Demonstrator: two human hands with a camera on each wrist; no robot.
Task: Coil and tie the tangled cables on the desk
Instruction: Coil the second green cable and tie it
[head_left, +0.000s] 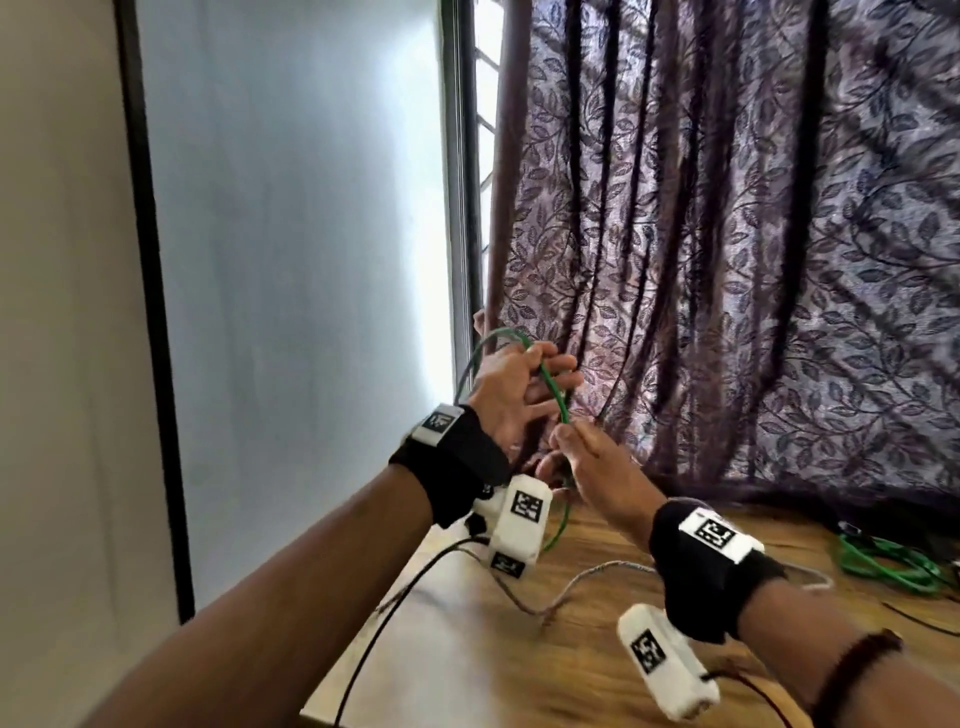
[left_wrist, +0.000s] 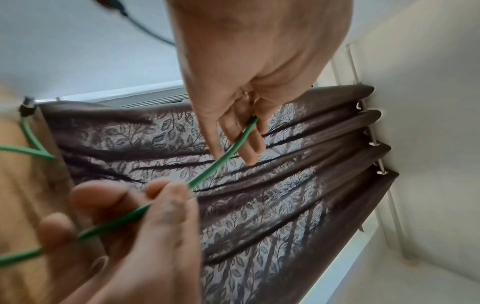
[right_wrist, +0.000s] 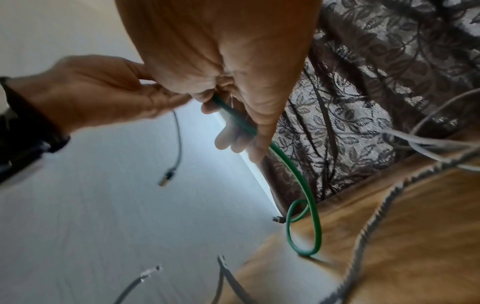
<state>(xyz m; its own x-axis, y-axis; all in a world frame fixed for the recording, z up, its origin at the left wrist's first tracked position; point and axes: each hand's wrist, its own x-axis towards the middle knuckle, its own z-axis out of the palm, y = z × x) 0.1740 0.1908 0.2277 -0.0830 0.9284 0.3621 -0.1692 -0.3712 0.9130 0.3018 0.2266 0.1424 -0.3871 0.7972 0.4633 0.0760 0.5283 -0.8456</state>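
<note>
Nearest the lens, two bare forearms with black wrist straps and white tagged camera blocks, raised above the wooden desk (head_left: 597, 639). Left hand (head_left: 511, 395) lifted highest, fingers curled round the green cable (head_left: 551, 383), which arcs in a loop over its knuckles and passes down between its fingers; seen from the left wrist, the strand running between loosely bent fingers (left_wrist: 233, 131). Right hand (head_left: 597, 473) just below and touching close to the left, thumb and forefinger pinching the same green cable, the other fingers curled beneath. From the right wrist, the cable dropping from that pinch in a long curve to the desk edge, where it crosses itself in a small loop with its dark plug (right_wrist: 277, 219) beside it. Grey braided cable (head_left: 582, 582) lying slack across the desk under the hands. Second green cable bundle (head_left: 888, 564) heaped at the far right of the desk, well apart. Purple leaf-patterned curtain (head_left: 727, 234) hanging behind, pale window pane (head_left: 291, 234) to its left.
</note>
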